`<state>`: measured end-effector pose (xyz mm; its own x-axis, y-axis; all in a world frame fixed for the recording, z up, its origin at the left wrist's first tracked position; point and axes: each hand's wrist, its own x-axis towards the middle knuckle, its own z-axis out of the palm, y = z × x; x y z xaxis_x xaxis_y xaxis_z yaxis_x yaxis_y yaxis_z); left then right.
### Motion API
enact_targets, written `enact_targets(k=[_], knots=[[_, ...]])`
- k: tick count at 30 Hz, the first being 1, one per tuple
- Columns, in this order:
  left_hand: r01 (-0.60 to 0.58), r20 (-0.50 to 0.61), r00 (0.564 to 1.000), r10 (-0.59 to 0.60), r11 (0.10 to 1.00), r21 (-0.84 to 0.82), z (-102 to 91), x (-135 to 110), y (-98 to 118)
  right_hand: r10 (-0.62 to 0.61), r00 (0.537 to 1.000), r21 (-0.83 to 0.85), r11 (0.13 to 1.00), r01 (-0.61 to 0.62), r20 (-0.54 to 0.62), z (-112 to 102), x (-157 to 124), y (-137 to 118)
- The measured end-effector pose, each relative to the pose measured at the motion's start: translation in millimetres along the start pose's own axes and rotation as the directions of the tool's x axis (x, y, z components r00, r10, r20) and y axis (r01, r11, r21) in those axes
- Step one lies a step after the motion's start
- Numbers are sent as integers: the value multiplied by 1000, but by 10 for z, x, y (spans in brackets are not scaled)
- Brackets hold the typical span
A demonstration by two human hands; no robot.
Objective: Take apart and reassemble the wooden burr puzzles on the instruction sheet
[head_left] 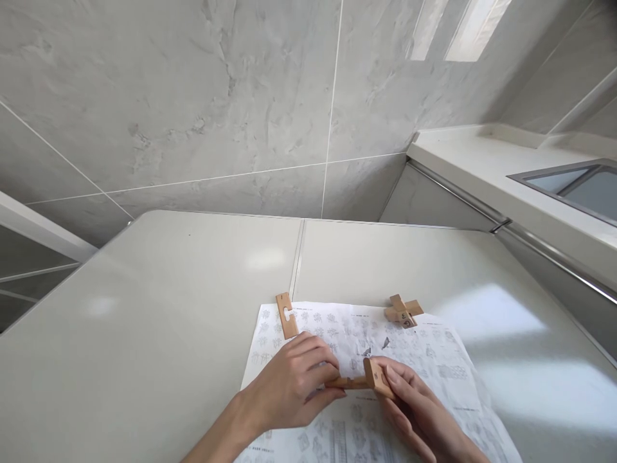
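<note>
My left hand (301, 379) pinches one end of a slim notched wooden puzzle piece (354, 382) above a printed sheet. In my right hand (417, 402) is a thicker wooden puzzle piece (376, 378), tilted, its flat side turned partly toward me. The two pieces meet at the slim one's right end; whether they interlock I cannot tell. Just beyond my left hand a flat wooden piece with a cut-out (285, 316) lies at the sheet's upper left edge. A small cluster of crossed wooden pieces (403, 312) rests at the sheet's upper right.
The creased instruction sheet (463, 373), covered in small diagrams, lies on a white table (144, 334) with a seam down its middle. Behind stands a grey tiled wall (216, 96). A white counter (482, 154) with an inset sink (578, 183) runs along the right.
</note>
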<state>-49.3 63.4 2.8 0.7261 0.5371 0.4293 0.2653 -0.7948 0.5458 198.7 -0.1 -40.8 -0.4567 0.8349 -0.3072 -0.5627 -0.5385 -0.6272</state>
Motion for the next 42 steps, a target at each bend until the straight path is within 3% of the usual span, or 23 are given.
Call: enact_targets(k=[19, 30, 42], knots=[[-1, -2, 1000, 1, 1000, 3, 8, 5, -4, -5, 1000, 20, 1000, 4, 28, 32, 26, -19], [22, 4, 1000, -22, 1000, -2, -2, 0, 4, -42, 999, -5, 999, 42, 24, -116, -14, 47], [15, -26, 1000, -15, 1000, -26, -16, 13, 11, -44, 998, 61, 997, 41, 42, -59, -7, 87]])
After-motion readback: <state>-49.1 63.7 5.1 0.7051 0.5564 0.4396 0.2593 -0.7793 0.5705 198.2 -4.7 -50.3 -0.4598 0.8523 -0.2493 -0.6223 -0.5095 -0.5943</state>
